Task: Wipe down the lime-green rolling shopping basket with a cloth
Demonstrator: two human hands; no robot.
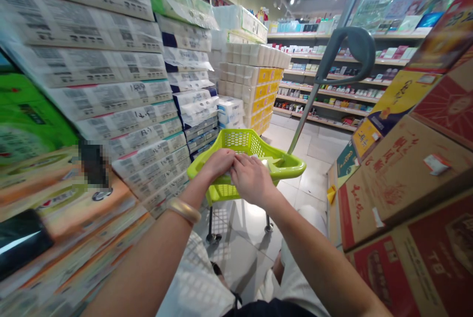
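Bare forearms [148, 253] come nearest, slanting up over pale trousers [192, 263], with a gold bangle [184, 210] near the left wrist. They lead to a green basket [291, 168] straight ahead, on a frame with wheels [269, 227]. Left hand [220, 162] and right hand [251, 176] are together at its near rim, touching each other; some fingers are hidden, so whether they grip anything I cannot tell. Resting them there would probably steady the basket. Something pale [272, 164], too covered to name, shows inside beside the right hand. A metal pole [305, 115] rises at the basket's right to a grey handle [364, 51], well apart from both hands; its height likely suits pushing.

Packs [129, 68] stand in layers on the left, laid flat presumably to save floor. Their edges come near the basket's left rim, so that side looks tight. Cartons [391, 169] wall the right, and the tiles [306, 184] between them and the basket leave more room. Ahead, the floor runs on past yellow packs [264, 95] to shelves [295, 36].
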